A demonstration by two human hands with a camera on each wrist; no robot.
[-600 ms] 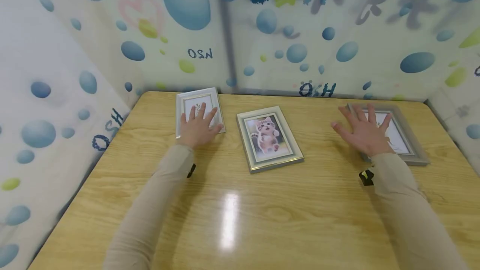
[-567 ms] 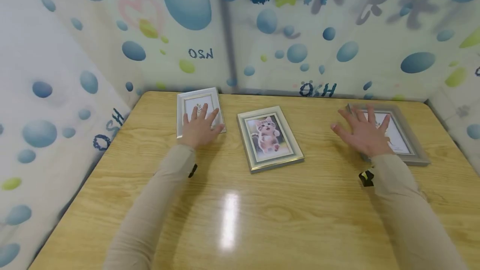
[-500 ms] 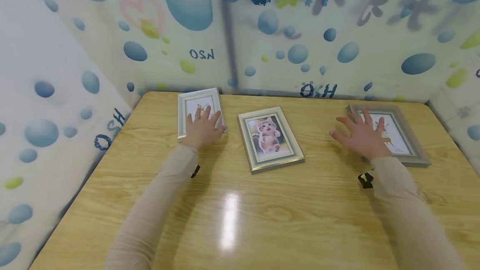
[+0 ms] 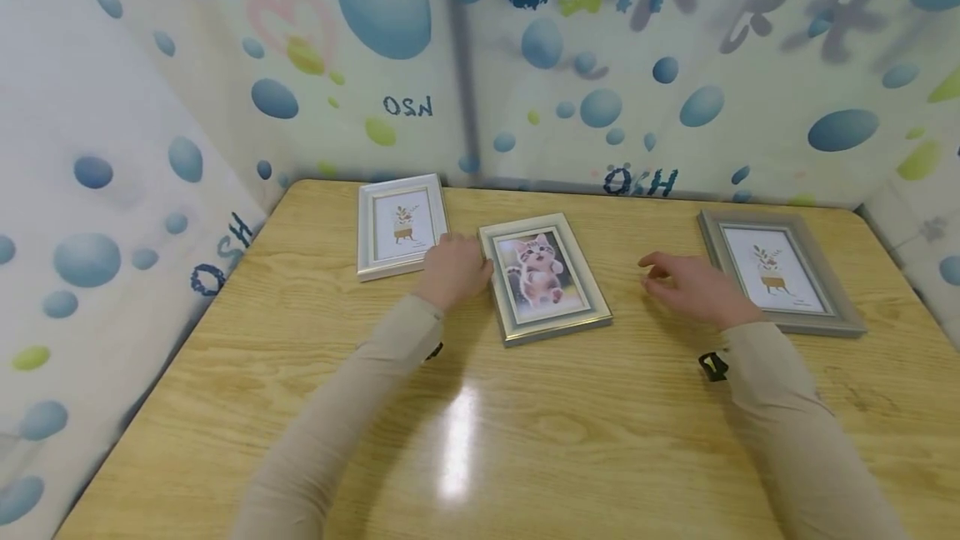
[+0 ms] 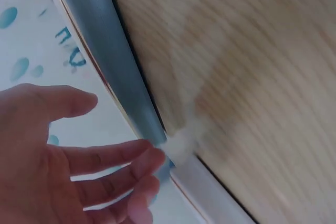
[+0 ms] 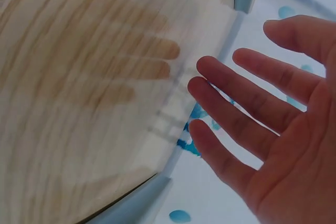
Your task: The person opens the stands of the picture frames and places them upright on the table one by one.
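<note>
A cream picture frame (image 4: 543, 280) with a kitten picture lies flat, slightly turned, on the wooden table. My left hand (image 4: 453, 272) is at its left edge; whether it touches the frame I cannot tell. In the left wrist view the left hand's fingers (image 5: 110, 161) are loosely bent and the thumb stands apart. My right hand (image 4: 693, 288) hovers between the kitten frame and a grey picture frame (image 4: 783, 272) on the right. The right wrist view shows the right hand's fingers (image 6: 247, 103) spread with nothing between them.
A white picture frame (image 4: 402, 226) with a plant picture lies at the back left, close to the left hand. The wooden table (image 4: 585, 440) meets a patterned wall (image 4: 495, 165) along its back edge. A bright reflection shows on the tabletop.
My left hand has moved right, off the white frame to the kitten frame's left edge. My right hand has moved left off the grey frame, its fingers less spread. The frames have stayed put.
</note>
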